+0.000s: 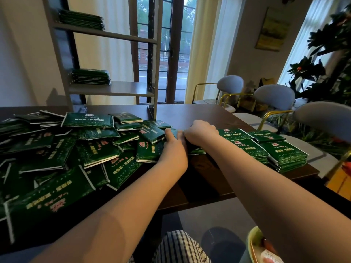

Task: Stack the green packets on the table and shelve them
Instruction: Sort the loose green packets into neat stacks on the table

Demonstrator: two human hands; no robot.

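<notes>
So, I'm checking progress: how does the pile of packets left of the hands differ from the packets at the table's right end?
The left pile is loose, with packets tilted and overlapping at all angles; the right stacks lie flat and squared. The left pile covers far more of the table than the right stacks. Both are the same dark green printed packets.

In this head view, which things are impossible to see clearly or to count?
1. Head view: whether the left hand and right hand grip a packet; their own backs hide the fingertips.
2. Head view: how many packets the loose pile holds; they overlap, and the left edge cuts it off.
3. Head view: how many packets the lower shelf stack holds; too small.
4. Head view: the print on the packets; blurred.
</notes>
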